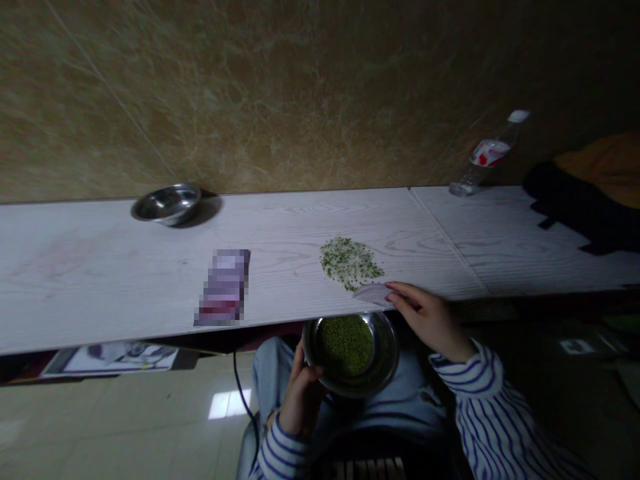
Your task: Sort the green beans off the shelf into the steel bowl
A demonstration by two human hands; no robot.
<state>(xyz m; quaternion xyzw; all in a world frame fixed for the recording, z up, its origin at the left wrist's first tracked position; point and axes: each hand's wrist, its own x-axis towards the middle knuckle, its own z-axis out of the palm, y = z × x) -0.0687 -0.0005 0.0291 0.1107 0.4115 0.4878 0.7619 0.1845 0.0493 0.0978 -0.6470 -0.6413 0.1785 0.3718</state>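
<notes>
My left hand [303, 387] grips the left rim of a metal bowl [387, 360], held just below the table's front edge over my lap. Many small green mung beans [346, 341] lie in the bowl. Between the thumb and fingers of my right hand [430, 317] is a thin, pale, half-round scraper [370, 293], lying low over the tabletop near the edge. Just behind the scraper, a loose patch of scattered green bits [347, 260], which look like mung beans, spreads on the white table.
A second metal bowl [167, 205] stands by the wall on the left of the white table [280, 227]. Nearer the edge lies a pixelated flat rectangle [223, 288]. A plastic bottle [485, 157] and a dark and orange cloth item [595, 187] are at the right. A black cable [242, 387] hangs below.
</notes>
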